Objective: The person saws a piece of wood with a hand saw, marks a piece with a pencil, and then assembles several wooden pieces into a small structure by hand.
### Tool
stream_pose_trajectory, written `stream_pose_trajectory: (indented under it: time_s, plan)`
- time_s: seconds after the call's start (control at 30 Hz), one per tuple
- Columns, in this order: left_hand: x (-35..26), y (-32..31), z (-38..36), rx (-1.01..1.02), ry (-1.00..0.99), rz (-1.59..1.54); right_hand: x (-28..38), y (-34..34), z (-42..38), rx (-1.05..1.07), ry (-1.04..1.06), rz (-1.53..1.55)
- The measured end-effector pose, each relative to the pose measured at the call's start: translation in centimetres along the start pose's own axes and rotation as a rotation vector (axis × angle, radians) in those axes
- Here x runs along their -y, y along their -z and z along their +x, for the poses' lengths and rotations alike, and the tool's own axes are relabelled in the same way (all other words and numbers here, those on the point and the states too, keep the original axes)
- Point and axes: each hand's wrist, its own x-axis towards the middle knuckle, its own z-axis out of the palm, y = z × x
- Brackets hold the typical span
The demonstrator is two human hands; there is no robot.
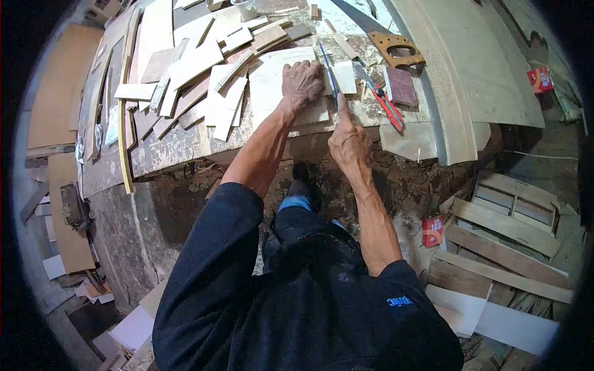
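A pale flat board (272, 71) lies at the bench's front edge. My left hand (302, 83) presses on it with curled fingers, the fingertips hidden beneath the knuckles. Beside the board's right side, my right hand (351, 142) is closed round the near end of a long thin blue blade (328, 67), which points away from me. Its index finger stretches along the tool; the grip end is mostly hidden. A smaller pale piece (344, 78) lies just right of the blade. Farther right rest a red-handled tool (385, 102) and a dark red block (400, 86).
A handsaw with a wooden handle (396, 49) lies at the back right. Many wood offcuts (198, 65) are heaped on the left of the bench. Long curved panels (458, 80) cover the right side. Slatted wooden frames (507, 241) and a red packet (432, 231) lie low at right.
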Motion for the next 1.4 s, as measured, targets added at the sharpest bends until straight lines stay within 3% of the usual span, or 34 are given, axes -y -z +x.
stream_pose_trajectory:
  time_s: [0.17, 0.4, 0.53, 0.57, 0.7, 0.83, 0.97, 1.07, 1.1, 1.2, 1.23, 1.33, 1.4]
  plan:
    - [-0.5, 0.5, 0.2, 0.056, 0.041, -0.009, -0.3, 1.2, -3.4, 0.150, -0.049, 0.146]
    - [-0.1, 0.2, 0.1, 0.052, 0.005, -0.020, -0.2, 0.1, -0.5, 0.070, -0.020, 0.015]
    - [-0.7, 0.9, -0.4, 0.069, 0.039, 0.002, -0.3, 1.2, -3.5, 0.157, -0.074, 0.036]
    - [-0.3, 0.2, -0.1, 0.094, 0.035, 0.042, -0.8, 0.3, -2.4, 0.088, -0.036, 0.154]
    - [0.6, -1.0, 0.2, 0.117, 0.009, 0.087, -0.5, -0.9, 0.6, 0.003, 0.031, 0.058]
    - [0.2, -0.5, 0.6, 0.109, 0.024, 0.069, -1.4, 0.4, -3.9, 0.139, -0.069, 0.126]
    - [-0.7, 0.7, 0.3, 0.107, 0.044, 0.012, -1.6, -1.7, 0.5, -0.057, 0.082, 0.070]
    - [-0.3, 0.0, 0.1, 0.065, 0.029, 0.003, -0.8, -0.1, -0.6, 0.053, 0.007, 0.102]
    - [0.0, -0.4, 0.1, 0.048, 0.024, 0.000, -0.5, 0.8, -1.9, 0.186, -0.091, 0.030]
    - [0.0, -0.5, 0.0, 0.028, 0.001, -0.021, 0.1, 2.1, -2.9, 0.235, -0.119, -0.001]
    - [-0.1, -0.3, 0.0, 0.011, -0.014, 0.019, -2.5, -1.9, -2.3, 0.085, -0.016, 0.102]
    - [-0.1, -0.2, 0.2, 0.054, 0.012, 0.016, -2.0, -2.8, 1.5, -0.085, 0.137, 0.214]
    - [0.0, -0.7, 0.2, 0.012, -0.008, 0.000, -1.3, -0.5, -0.3, 0.034, 0.048, 0.067]
